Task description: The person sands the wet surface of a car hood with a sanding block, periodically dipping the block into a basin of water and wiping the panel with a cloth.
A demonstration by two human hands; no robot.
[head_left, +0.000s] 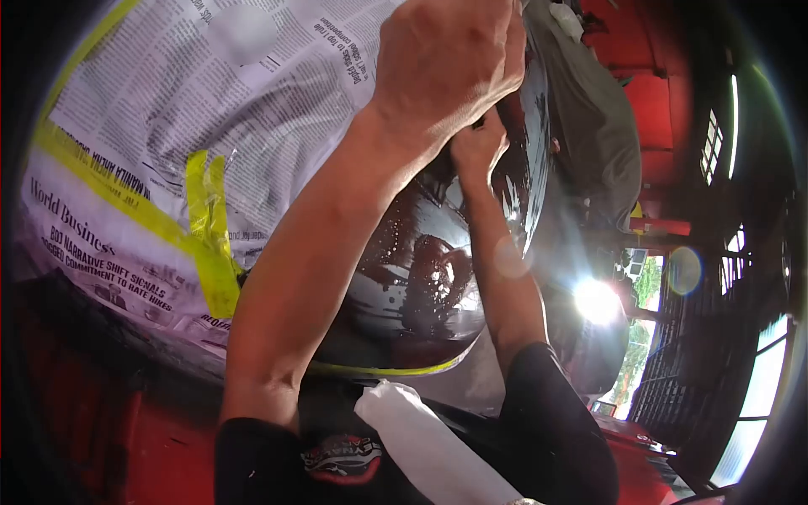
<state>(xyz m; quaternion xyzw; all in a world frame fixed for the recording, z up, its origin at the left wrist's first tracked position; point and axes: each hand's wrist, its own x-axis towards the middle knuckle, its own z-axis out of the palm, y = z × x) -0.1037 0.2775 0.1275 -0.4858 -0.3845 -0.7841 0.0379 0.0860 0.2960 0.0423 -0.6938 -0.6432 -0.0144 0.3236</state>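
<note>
My left hand is closed, its back towards me, above the upper part of a dark, glossy car panel. Its fingers curl away from view, so whatever they hold is hidden. Just below and partly behind it, my right hand is also closed, close to the panel's surface. A small dark bit shows by its fingers, too little to name. Water drops and wet streaks cover the panel. Newspaper sheets lie over the area left of my left forearm, held by yellow masking tape.
A grey cloth cover drapes to the right of the panel. A white cloth hangs in front of my body. One bright light glares at the right, near a window grille. Red surfaces show behind the cover and low at the left.
</note>
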